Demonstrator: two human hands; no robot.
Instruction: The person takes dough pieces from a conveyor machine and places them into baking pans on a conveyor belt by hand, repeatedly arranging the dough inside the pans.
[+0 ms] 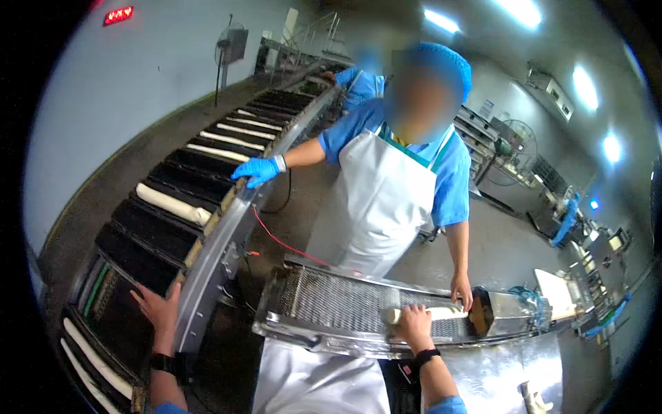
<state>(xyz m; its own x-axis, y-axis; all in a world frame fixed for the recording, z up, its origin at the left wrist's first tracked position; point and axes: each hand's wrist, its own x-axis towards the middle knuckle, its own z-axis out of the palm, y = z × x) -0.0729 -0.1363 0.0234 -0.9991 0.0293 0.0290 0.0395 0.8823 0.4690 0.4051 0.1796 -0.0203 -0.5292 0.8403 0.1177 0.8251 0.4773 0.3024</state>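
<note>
Nearby, the right hand (pixel 414 327) lies over a pale roll (pixel 445 314) on the mesh belt (pixel 338 301); I can't tell whether its fingers have closed round it. A co-worker's hand (pixel 463 291) is at the roll's right end, so opposing pulls could tear it. At left, the left hand (pixel 159 307) splays, holding nothing, by a black tray (pixel 136 259); shifting trays could pinch fingers.

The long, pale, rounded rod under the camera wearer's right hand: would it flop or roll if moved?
The long, pale, rounded rod may roll if pushed sideways, since its sides look curved. Lifted at one end, it might sag, being long and slim. The textured grey metal mesh belt beneath would probably give it some grip.
</note>
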